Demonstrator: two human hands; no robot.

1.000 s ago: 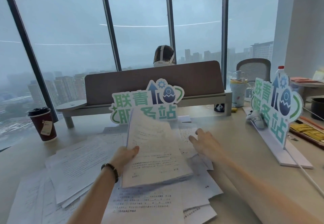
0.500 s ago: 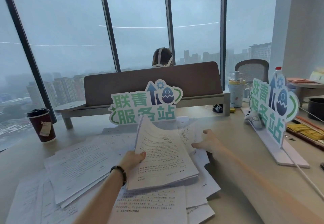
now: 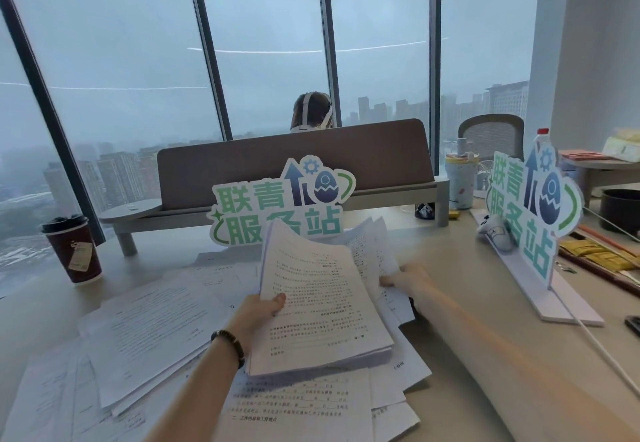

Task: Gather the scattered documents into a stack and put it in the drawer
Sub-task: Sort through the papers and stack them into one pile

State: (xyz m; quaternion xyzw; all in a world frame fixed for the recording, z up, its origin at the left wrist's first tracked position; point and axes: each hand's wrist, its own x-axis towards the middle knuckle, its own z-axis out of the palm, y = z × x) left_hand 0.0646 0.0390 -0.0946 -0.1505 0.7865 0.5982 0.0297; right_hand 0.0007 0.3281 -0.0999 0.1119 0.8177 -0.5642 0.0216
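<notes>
The left hand point(image 3: 258, 313) grips a thick document stack point(image 3: 318, 306); the right hand point(image 3: 407, 280) pinches loose sheets point(image 3: 375, 251) beside that stack.

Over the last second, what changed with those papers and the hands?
The right hand, flat on loose sheets a second ago, has closed its fingers on white printed pages and lifted them. The left hand still holds the thick white paper stack. The dark red lidded coffee cup stayed put.
</notes>
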